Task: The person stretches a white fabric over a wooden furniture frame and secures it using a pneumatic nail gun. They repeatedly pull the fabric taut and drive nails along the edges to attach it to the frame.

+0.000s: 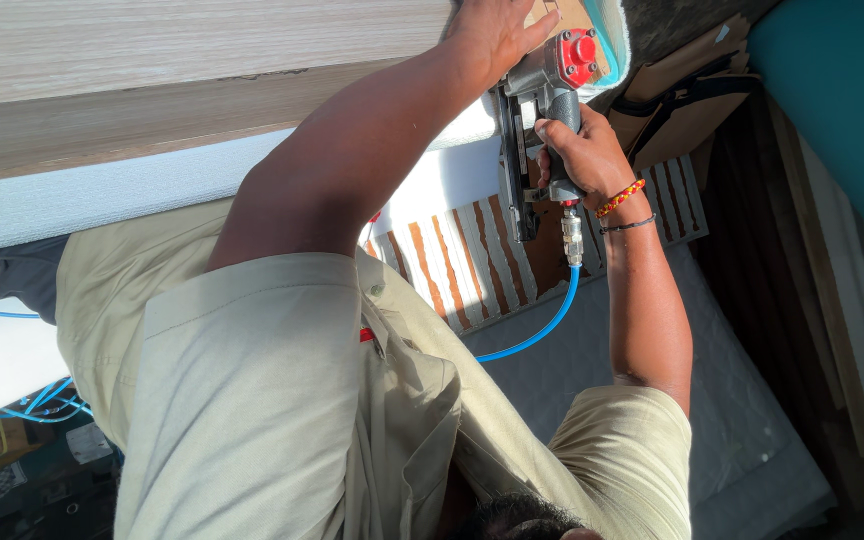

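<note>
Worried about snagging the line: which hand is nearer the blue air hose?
Right. The right hand grips the stapler handle just above the blue air hose coupling. The left hand lies flat by the stapler's head, farther off.

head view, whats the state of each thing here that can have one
staple gun: gripped by the handle, nose against the white padding
right hand: closed round the gun's handle
left hand: fingers spread, pressing flat by the gun's head
blue air hose: plugged into the handle's base, hanging in a curve
white padding: laid along the wooden panel
</note>
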